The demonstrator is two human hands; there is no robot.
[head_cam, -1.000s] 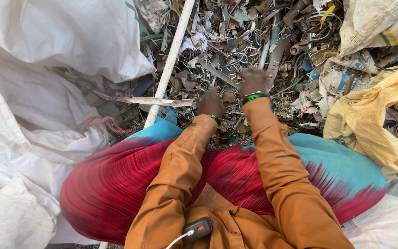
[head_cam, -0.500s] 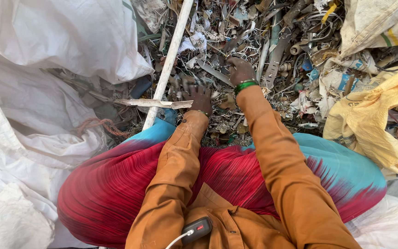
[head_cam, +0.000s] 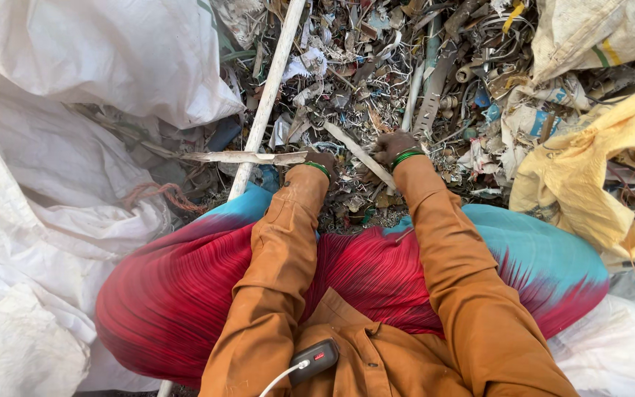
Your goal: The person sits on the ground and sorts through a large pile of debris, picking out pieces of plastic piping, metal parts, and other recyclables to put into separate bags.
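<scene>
My left hand (head_cam: 322,159) rests, fingers curled down, in a heap of mixed scrap (head_cam: 376,66) of metal bits, wires and plastic shreds, at the end of a flat pale strip (head_cam: 233,156) that lies crosswise. Knuckles up, my right hand (head_cam: 392,144) presses into the scrap beside it. A second pale strip (head_cam: 354,149) runs diagonally between the two hands. Both wrists wear green bangles and orange sleeves. The fingertips are hidden in the scrap.
A long white pole (head_cam: 270,92) slants up from my lap. White woven sacks (head_cam: 90,66) bulge on the left, and yellow sacks (head_cam: 589,176) on the right. A red and teal pleated cloth (head_cam: 185,294) covers my knees. A small black device (head_cam: 316,359) with a cable hangs at my chest.
My right hand reached farther into the heap, then drew back toward me. My left hand shifted slightly left. The diagonal strip now lies between the hands.
</scene>
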